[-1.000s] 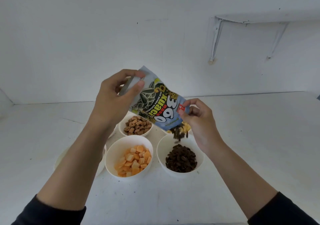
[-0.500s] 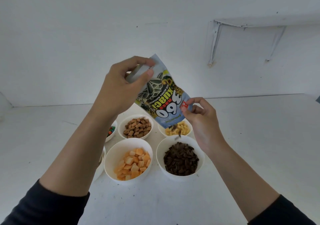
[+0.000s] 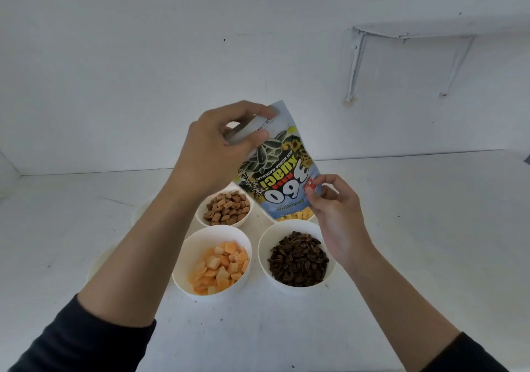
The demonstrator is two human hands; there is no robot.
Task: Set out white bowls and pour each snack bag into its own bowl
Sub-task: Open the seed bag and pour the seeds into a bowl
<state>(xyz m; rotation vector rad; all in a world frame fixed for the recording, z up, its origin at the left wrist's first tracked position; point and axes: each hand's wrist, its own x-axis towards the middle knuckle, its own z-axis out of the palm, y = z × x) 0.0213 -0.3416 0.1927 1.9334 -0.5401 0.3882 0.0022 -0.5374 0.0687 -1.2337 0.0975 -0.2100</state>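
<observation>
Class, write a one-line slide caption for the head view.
Both hands hold the upturned seed bag above the bowl of seeds.

Glossy printed foil-plastic sunflower seed pouch (image 3: 282, 170), smooth with crinkles, light sheen near its top. Below it, smooth white plastic-looking bowl of dark striped seeds (image 3: 296, 257), satin finish; seed shells look matt. Left of that bowl, same smooth white bowl of orange cracker squares (image 3: 212, 261), crackers dry and matt. White painted tabletop (image 3: 415, 242) matt, scuffed, speckled. Black sleeves (image 3: 86, 340) matt cloth.
</observation>
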